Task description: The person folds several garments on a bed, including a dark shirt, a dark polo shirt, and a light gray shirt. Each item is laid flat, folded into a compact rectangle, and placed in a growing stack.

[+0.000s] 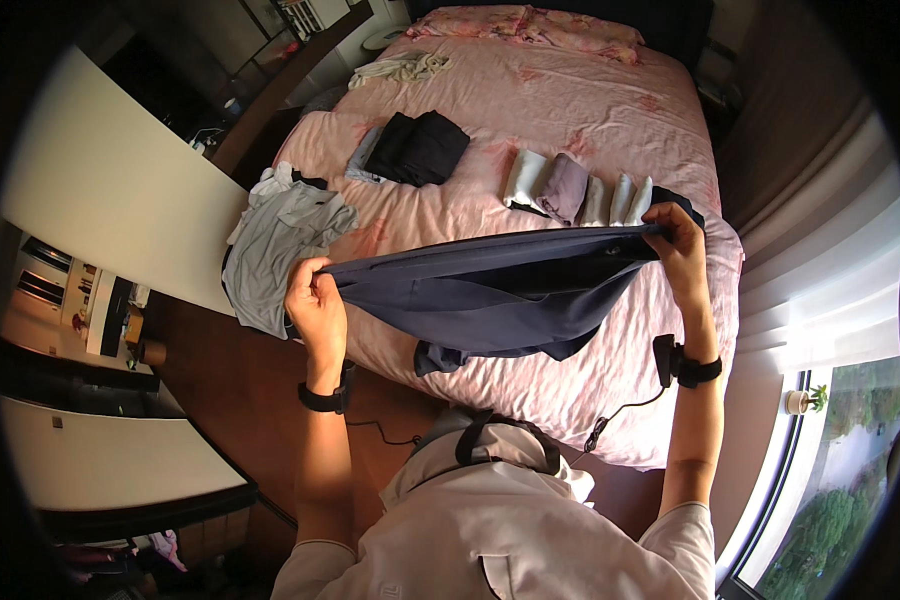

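A dark blue garment (480,300), its kind unclear, is stretched between my two hands above the near part of the bed. My left hand (316,311) pinches its left end, and my right hand (676,247) grips the right end. Its top edge is pulled nearly straight while the rest sags and bunches below. Beyond it, several rolled or folded clothes stand in a row, among them a mauve one (564,187) and a white one (526,178). A folded black garment (420,148) lies further left, partly over a grey one (362,157).
The bed (570,112) has a pink patterned cover. Crumpled grey clothes (292,240) hang over its left corner, and a cream cloth (405,67) lies near the far left. Cables trail from bands on both wrists. A window with a potted plant (799,402) is at the right.
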Motion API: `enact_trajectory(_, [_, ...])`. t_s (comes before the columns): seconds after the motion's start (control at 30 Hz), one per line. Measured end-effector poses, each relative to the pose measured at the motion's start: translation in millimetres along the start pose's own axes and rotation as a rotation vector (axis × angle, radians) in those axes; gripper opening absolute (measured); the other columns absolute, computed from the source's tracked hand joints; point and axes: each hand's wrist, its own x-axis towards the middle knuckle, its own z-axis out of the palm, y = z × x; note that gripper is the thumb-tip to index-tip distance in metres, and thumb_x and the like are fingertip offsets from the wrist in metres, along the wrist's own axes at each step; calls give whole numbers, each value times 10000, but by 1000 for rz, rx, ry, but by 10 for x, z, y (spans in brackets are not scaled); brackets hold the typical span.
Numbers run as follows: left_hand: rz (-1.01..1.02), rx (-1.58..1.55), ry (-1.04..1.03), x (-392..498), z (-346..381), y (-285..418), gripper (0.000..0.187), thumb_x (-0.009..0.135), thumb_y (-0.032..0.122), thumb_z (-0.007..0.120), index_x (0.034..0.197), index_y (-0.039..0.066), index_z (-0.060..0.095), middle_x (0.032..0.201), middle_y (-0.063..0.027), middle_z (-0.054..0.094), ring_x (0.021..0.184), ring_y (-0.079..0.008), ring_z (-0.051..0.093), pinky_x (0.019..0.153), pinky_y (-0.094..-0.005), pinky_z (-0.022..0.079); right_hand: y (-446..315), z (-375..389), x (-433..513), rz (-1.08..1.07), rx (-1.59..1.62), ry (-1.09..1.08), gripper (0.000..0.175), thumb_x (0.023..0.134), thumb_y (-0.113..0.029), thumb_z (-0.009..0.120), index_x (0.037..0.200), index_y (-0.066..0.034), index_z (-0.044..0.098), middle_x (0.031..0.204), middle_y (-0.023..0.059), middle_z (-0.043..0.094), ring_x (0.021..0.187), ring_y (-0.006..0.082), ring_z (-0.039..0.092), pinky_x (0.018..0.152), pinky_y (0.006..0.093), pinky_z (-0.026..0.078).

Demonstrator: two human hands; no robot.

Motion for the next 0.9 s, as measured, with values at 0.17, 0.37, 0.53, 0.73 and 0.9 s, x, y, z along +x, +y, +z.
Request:
enact_trajectory(0.17, [99, 41, -87, 43, 38, 115, 249, 824, -127, 470, 973, -38, 649, 866, -123, 607, 739, -201, 568, 692, -296, 464, 48, -40, 25, 15, 238, 135, 219, 845, 115, 550, 1004, -12, 630, 901, -15, 640, 807, 45, 579, 748, 185, 434])
enact_trajectory(0.37, [223, 170, -263, 56, 197, -24, 205, 764, -142, 511, 913, -46, 612, 848, -119, 564, 767, -263, 583, 720, -331, 478, -370, -6, 69, 104, 255, 109, 224, 914, 28, 470, 961, 33, 689, 901, 31, 690, 793, 77, 619, 753, 207, 472])
enact_trajectory(0.53, [25, 536, -402, -190, 318, -364, 184, 673, -124, 605, 824, -35, 659, 907, -153, 598, 974, -379, 559, 873, -456, 480, -714, 100, -1, 80, 410, 61, 223, 937, 30, 437, 987, 18, 653, 881, 31, 669, 779, 77, 618, 737, 199, 474])
enact_trajectory(0.73, [-21, 581, -142, -396, 292, -721, 176, 730, -63, 575, 883, -23, 654, 941, -180, 601, 969, -391, 579, 867, -461, 480, -759, 110, -129, -86, 512, 136, 221, 995, 27, 404, 1026, -25, 617, 960, 0, 613, 839, 54, 576, 761, 195, 456])
enact_trajectory(0.9, [-99, 261, 169, -306, 104, -646, 275, 791, -95, 429, 1011, -43, 585, 931, -180, 607, 876, -353, 594, 860, -419, 482, -468, 61, -323, -121, 491, 266, 216, 1007, 26, 435, 1114, -21, 618, 1064, -10, 595, 897, 40, 563, 816, 187, 438])
